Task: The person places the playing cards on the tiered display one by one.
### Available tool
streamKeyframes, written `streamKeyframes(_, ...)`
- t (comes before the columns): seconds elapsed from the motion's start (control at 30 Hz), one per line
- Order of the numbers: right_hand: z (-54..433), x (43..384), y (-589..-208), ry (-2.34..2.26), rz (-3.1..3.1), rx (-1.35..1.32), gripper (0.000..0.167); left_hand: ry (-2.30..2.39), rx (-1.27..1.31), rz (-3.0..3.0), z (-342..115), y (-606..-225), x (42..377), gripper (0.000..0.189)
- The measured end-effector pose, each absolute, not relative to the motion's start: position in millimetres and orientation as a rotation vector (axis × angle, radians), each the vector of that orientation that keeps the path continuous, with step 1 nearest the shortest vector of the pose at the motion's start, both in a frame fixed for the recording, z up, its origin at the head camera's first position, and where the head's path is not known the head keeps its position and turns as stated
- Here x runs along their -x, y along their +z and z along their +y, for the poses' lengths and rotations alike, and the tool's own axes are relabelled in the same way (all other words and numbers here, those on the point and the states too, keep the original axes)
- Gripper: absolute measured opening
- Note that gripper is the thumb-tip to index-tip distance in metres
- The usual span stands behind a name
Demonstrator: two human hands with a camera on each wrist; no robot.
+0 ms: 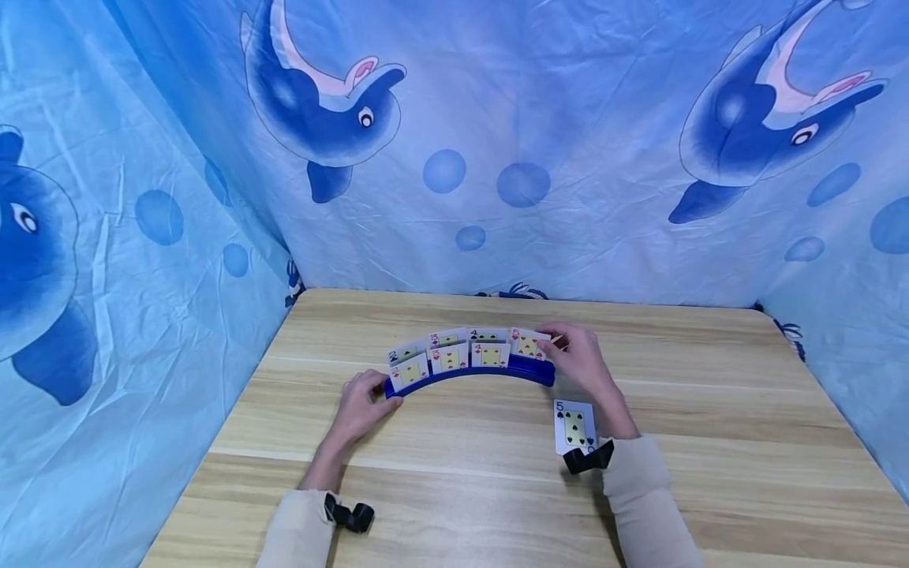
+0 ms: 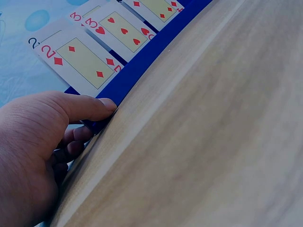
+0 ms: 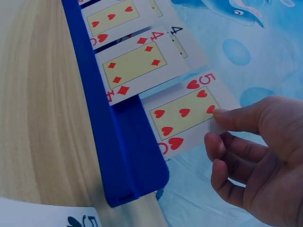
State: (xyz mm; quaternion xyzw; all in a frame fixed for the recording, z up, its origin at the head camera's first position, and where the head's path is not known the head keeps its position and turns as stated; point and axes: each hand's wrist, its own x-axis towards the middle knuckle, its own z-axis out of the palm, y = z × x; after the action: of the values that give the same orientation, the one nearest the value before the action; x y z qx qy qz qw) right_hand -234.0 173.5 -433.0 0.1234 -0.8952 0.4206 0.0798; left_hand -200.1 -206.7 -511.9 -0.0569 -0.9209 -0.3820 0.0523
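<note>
A curved blue card holder (image 1: 529,371) stands on the table with playing cards upright in two rows. My left hand (image 1: 360,406) grips its left end, thumb on the front and fingers behind, beside the two of diamonds (image 2: 83,61). At the other end, my right hand (image 3: 265,156) pinches the five of hearts (image 3: 184,113) by its upper edge. That card stands in the back row, right of the four of diamonds (image 3: 135,66). A black four (image 3: 182,49) shows partly behind the latter. The three of hearts (image 2: 120,30) is also in front.
The five of spades (image 1: 574,426) lies face up on the wooden table (image 1: 469,473), close to my right wrist. Small black devices (image 1: 351,517) are strapped to both wrists. A blue dolphin-print cloth (image 1: 540,237) hangs behind the table and along its sides.
</note>
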Motion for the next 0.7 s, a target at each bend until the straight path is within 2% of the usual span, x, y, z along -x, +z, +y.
streamKeyframes(0.3, 178.6, 226.2, -420.7, 1.252, -2.665, -0.348, 0.031, -1.169, 0.16, -2.81, -206.8, -510.8, 200.2, 0.04)
streamKeyframes(0.7, 203.0, 218.3, -427.0, 1.304, -2.698, -0.165, 0.054, -1.149, 0.16, -2.806, -205.3, -511.4, 199.7, 0.04)
